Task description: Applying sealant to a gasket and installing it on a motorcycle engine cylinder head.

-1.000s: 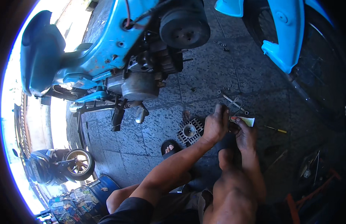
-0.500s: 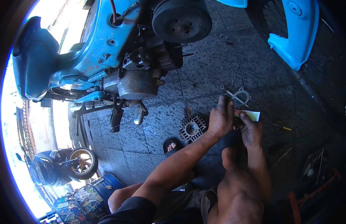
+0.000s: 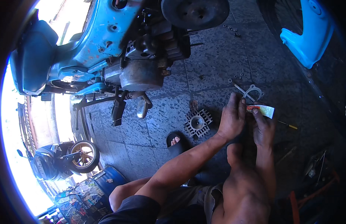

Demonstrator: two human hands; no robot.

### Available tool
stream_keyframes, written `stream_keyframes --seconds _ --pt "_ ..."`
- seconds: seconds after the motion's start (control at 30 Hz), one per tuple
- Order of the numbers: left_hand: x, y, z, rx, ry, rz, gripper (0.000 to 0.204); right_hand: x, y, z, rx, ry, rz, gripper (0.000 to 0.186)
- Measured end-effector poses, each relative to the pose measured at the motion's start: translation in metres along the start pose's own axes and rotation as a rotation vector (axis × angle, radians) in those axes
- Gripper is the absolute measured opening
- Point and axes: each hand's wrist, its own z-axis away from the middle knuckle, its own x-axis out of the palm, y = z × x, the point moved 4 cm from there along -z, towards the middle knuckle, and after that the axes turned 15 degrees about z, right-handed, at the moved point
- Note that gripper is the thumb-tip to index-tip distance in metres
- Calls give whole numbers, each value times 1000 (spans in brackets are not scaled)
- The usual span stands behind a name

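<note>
My left hand (image 3: 231, 121) is closed on the cap end of a small pale tube (image 3: 266, 111) with red markings. My right hand (image 3: 263, 130) grips the tube's body, thumb pressed against it. Just beyond them on the tiles lie a spanner (image 3: 237, 86) and a flat metal ring plate with bolt holes (image 3: 259, 89), beside several small nuts (image 3: 236, 75). A finned cylinder head (image 3: 197, 123) rests on the floor left of my hands. A screwdriver with a yellow handle (image 3: 291, 127) lies to the right.
A blue motorbike frame (image 3: 87, 41) with exposed engine (image 3: 141, 72) stands at upper left; a blue fork (image 3: 307, 44) at upper right. Lower left are another motorbike (image 3: 50, 160) and a blue drum (image 3: 109, 183). My sandalled foot (image 3: 173, 145) is on the tiles (image 3: 214, 63).
My hands, still on the tube, have shifted rightward and up in the picture. The motorbike and floor items have also shifted in view as my head moved.
</note>
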Motion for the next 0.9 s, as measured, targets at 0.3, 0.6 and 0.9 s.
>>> stream_keyframes --seconds 0.3,0.6,0.9 --pt "-5 -9 -9 -114 37 215 28 -2 -21 4 -492 -43 656 31" --pt "-12 37 -8 304 -170 -217 17 -20 -5 -2 287 -459 -172 47" --pt "-14 38 -7 208 -189 -270 16 -14 -14 -9 10 -346 466 29"
